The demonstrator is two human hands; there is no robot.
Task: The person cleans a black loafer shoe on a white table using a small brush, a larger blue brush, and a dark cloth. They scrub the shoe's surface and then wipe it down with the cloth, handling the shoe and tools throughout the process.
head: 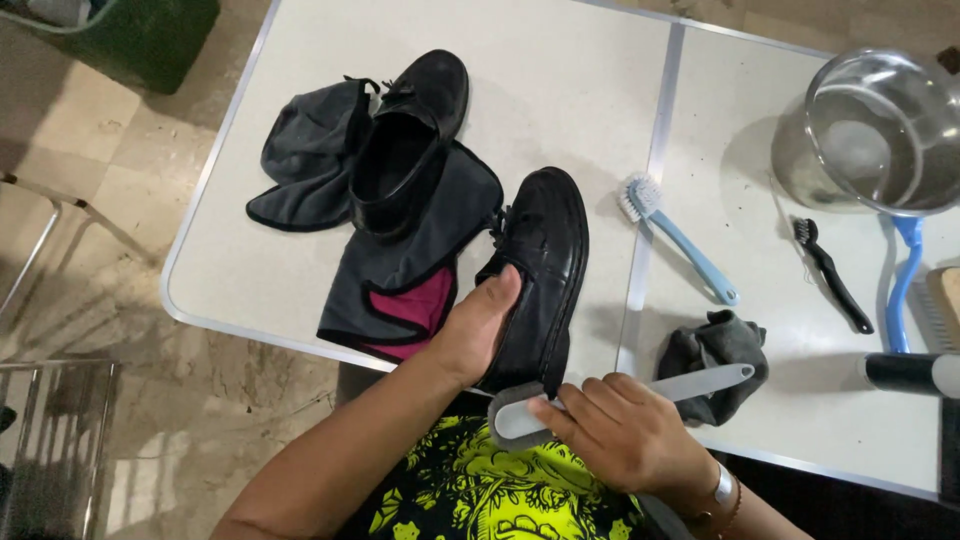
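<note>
Shoe [545,260] flanked by grey cloths [420,240], brushes [675,235], glass bowl [880,130].

The heel of the black shoe [540,270] near the frame's lower middle is hidden behind the left hand [478,325] and the grey brush [530,412]. The glass bowl [880,130] at upper right is cut by the frame edge. The wooden brush [942,305] at right edge shows only partly.
</note>
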